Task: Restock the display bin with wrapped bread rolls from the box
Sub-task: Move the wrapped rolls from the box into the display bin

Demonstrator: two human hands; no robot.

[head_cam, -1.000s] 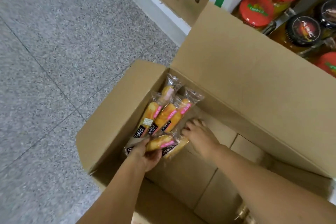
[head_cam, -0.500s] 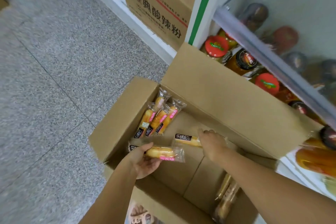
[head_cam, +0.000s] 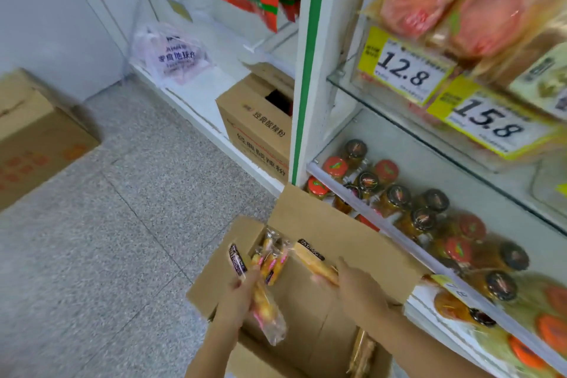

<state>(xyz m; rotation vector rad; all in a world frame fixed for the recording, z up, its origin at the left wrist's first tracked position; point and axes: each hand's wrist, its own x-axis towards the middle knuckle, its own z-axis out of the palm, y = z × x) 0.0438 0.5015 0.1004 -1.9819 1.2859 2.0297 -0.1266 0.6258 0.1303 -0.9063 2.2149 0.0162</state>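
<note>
Head view, Tech 1: State each hand's hold.

Tech 2: The left hand (head_cam: 236, 301) curls round a wrapped bread roll (head_cam: 266, 310). The right hand (head_cam: 357, 288) grips a second roll (head_cam: 313, 261) by one end. More rolls (head_cam: 273, 258) lie in the cardboard box (head_cam: 211, 273), just ahead of the left hand.

Tech 1: Likely faults?

Tech 2: An end grip on slick film may slip. The raised flap (head_cam: 331, 224) beyond the right hand could snag the roll. Glass jars (head_cam: 395, 196) stand further right, and a wide swing may strike them. The display bin cannot be identified.
</note>
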